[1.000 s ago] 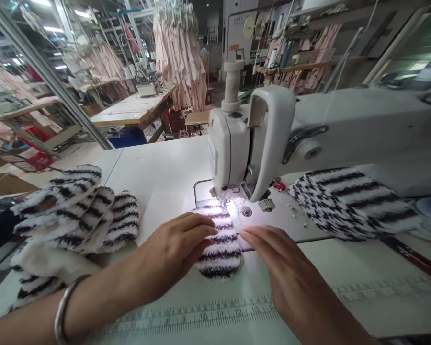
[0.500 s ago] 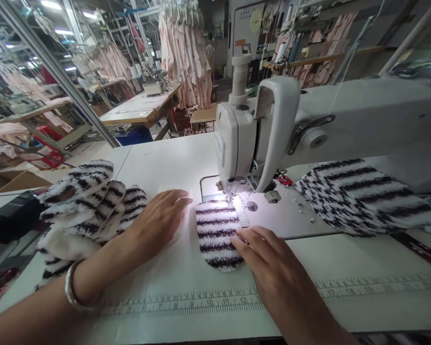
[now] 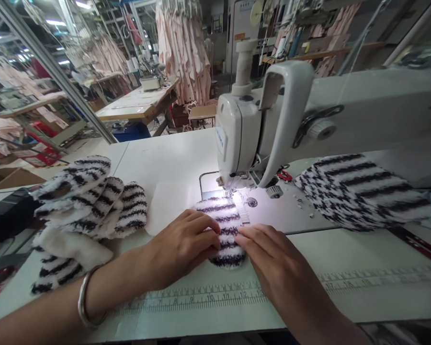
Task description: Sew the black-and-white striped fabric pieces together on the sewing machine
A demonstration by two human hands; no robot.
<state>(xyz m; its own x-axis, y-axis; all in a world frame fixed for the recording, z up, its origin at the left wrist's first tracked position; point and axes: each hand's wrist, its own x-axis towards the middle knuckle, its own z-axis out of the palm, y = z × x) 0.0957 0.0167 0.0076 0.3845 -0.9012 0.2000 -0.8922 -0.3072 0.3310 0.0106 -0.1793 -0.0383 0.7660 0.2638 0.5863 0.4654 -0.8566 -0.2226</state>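
A small fuzzy fabric piece [image 3: 228,256] with black and white stripes and a rounded near end lies under the needle area of a white sewing machine [image 3: 233,139]. My left hand [image 3: 181,247], with a bracelet at the wrist, is closed on the left side of this piece, its fingers bent and the thumb hidden. Against the right edge, my right hand [image 3: 278,263] holds the fabric with its fingertips pressed together. The machine's lamp brightens the far end of the piece, where the presser foot is only partly visible.
A heap of striped fuzzy pieces [image 3: 89,201] lies at left, beside a pale flat sheet [image 3: 167,206]. More striped fabric [image 3: 359,191] is stacked at right, near dark red-handled scissors [image 3: 420,247]. A printed ruler [image 3: 201,299] runs along the table's front.
My left hand has moved right from the bare tabletop onto the striped piece, its fingers now bent. My right hand has stayed at the piece's right edge.
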